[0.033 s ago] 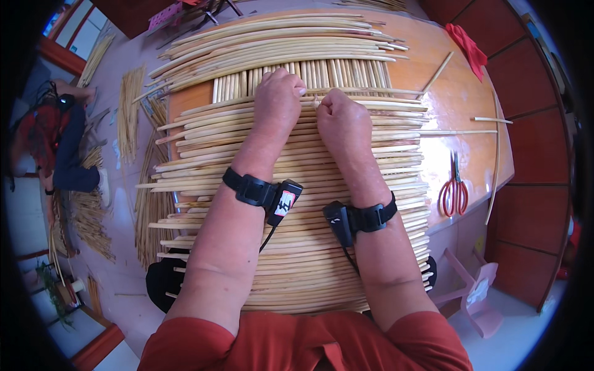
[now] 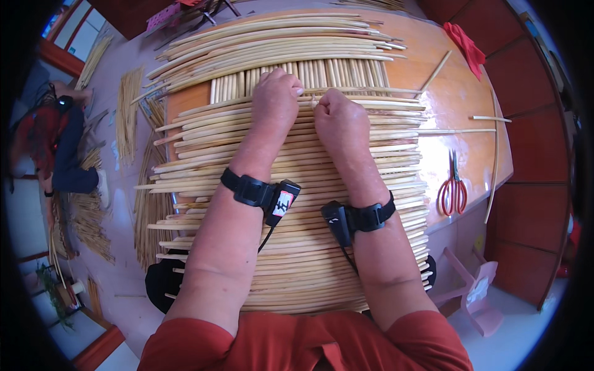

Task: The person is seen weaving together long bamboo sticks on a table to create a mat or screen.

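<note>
The bare left hand (image 2: 277, 102) and right hand (image 2: 343, 120) are curling over long, pale wooden rods (image 2: 303, 154) covering the glossy orange surface's (image 2: 476, 148) middle; whether either grip is grasping one, I cannot tell. Uneven pulling could be skewing them.

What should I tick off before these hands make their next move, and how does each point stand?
1. Left hand and right hand both at the far part of the nearer stick layer: ok.
2. Fingertip grip visible: cannot tell; the hands hide it.
3. Stick ends level along the left side: not ok, they jut unevenly.
4. Scissors apart from both hands: ok, lying on the table to the right.
5. Black wristbands around both wrists: ok.
</note>
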